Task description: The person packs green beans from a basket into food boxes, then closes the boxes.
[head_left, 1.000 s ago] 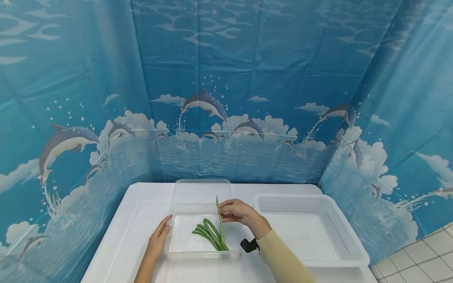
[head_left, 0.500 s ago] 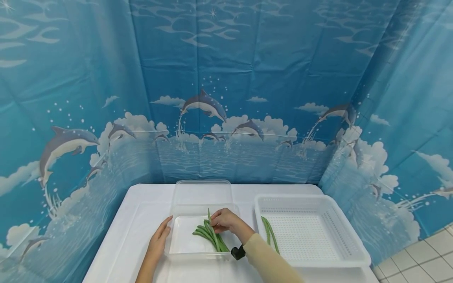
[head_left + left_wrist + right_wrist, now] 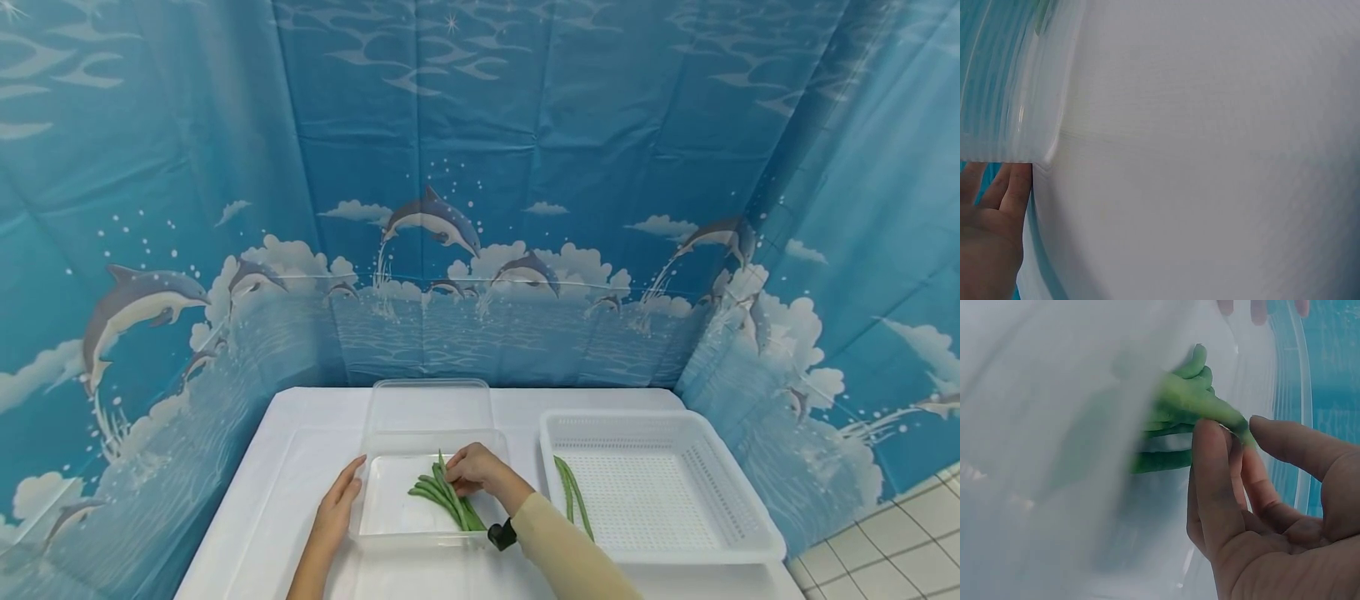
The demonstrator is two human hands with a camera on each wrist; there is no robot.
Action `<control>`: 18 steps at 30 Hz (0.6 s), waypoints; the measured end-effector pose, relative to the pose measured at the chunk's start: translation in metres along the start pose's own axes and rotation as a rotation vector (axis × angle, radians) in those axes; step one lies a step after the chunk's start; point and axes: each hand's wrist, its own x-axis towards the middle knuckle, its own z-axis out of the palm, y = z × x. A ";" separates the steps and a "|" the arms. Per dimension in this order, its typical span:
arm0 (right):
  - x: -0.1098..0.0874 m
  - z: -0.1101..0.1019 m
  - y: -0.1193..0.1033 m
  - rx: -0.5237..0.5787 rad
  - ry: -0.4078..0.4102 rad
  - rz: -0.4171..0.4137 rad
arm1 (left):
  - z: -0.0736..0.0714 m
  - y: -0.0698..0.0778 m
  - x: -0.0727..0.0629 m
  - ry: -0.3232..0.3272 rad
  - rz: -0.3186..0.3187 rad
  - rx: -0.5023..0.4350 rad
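Observation:
A clear plastic box (image 3: 420,540) stands on the table with several green beans (image 3: 442,497) bunched in its right half. My right hand (image 3: 480,475) is inside the box, over the bunch. Its thumb and fingers pinch the end of one green bean (image 3: 1210,406), which lies along the others. My left hand (image 3: 335,508) rests against the box's left side with its fingers fairly straight; in the left wrist view the fingers of the left hand (image 3: 1013,187) show at the box wall (image 3: 1041,94).
To the right stands a white perforated basket (image 3: 667,500) with a couple of green beans (image 3: 572,496) along its left side. A clear rectangular lid or tray (image 3: 431,406) lies behind the box. A dolphin-print curtain (image 3: 480,333) encloses the table's (image 3: 255,500) back and sides.
My right hand has moved down and left, laying the bean that it held upright onto the bunch. Beans in the basket, earlier behind my arm, now show. The left hand stays put.

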 end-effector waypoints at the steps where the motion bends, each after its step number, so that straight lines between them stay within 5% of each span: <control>1: 0.000 0.000 0.000 0.005 0.002 0.001 | 0.000 0.000 0.000 -0.001 0.000 -0.001; 10: -0.006 -0.014 -0.001 0.052 -0.008 -0.018 | 0.001 0.001 0.002 0.004 -0.002 0.009; 18: -0.033 -0.070 -0.009 0.198 -0.037 -0.079 | 0.001 0.000 0.002 0.011 -0.002 0.015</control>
